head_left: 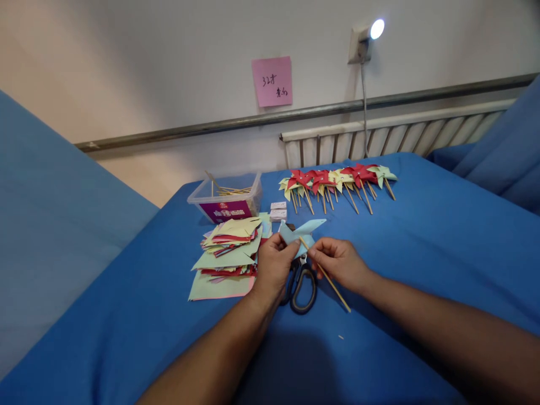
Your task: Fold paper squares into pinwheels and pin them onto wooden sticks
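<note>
Left hand (274,264) pinches folded light-blue paper pinwheel (300,230); right hand (337,261) grips thin wooden stick (327,277) at centre. Step: joining. Next needs steady alignment.

Two hands at work, the left hand (273,265) and the right hand (337,261). One pale blue pinwheel (300,232) on one wooden stick (324,274). One pair of scissors (301,287). One plastic tub (225,198), one heap of paper squares (228,250), one pink note (272,81), one lamp (366,35). Finished pinwheels (337,180) in one row, too overlapped to count exactly.
</note>
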### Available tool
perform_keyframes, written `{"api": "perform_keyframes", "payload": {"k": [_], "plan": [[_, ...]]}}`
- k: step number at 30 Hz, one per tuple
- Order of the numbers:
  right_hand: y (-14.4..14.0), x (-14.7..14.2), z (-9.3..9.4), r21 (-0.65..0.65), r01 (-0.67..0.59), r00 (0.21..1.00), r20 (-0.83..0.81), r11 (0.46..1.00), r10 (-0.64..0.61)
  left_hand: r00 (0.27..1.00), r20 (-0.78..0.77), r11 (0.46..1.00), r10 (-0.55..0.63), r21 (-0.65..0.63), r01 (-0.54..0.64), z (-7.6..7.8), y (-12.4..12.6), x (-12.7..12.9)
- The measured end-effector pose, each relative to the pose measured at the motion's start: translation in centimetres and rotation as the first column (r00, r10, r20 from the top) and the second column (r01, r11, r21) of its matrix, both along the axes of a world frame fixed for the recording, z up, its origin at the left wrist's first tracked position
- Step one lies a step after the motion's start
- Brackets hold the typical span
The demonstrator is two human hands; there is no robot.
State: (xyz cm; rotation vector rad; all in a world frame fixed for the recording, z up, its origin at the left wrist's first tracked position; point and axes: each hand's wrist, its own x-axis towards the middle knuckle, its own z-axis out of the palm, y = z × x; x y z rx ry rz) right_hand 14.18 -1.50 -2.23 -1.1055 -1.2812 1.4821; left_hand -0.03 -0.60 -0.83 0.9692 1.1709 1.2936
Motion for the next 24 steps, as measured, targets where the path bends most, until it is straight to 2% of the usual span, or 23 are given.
{"api": "perform_keyframes", "payload": {"k": [24], "plan": [[-0.17,-0.11,0.55,-0.041,0.017,1.0,-0.003,0.999,-0.017,1.0,-0.005,1.0,0.011,0.004,-0.011,-0.09,0.1,0.06]]}}
